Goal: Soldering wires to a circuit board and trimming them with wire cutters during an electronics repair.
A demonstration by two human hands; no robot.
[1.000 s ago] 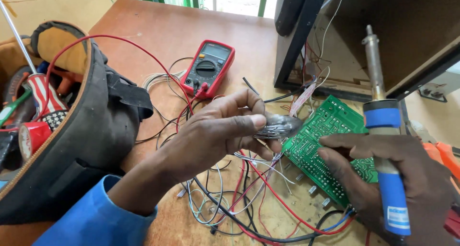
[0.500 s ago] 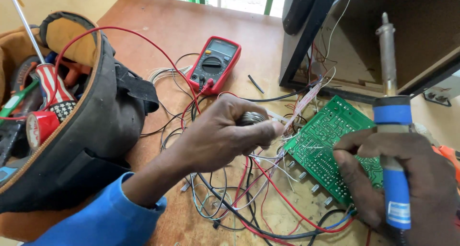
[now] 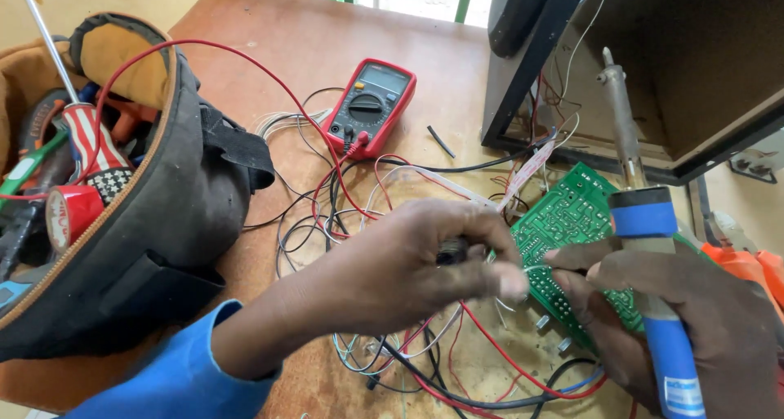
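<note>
At the left edge of the tabletop (image 3: 269, 35) stands an open dark tool bag (image 3: 155, 223), and in it sit a screwdriver (image 3: 82, 129) with a striped red-and-white handle and its shaft pointing up, a roll of red tape (image 3: 72, 213), and other tools too crowded to tell apart. The soldering iron (image 3: 645, 247) lies in the right hand (image 3: 694, 329), whose fingers are wrapped around its blue handle; its long axis runs nearly upright, metal tip pointing up and away, above the green circuit board (image 3: 572, 223). The left hand (image 3: 408, 264) pinches a thin wire at the board's near edge, fingertips pressed together. A red multimeter (image 3: 371, 104) lies beyond, amid tangled wires (image 3: 327, 215).
</note>
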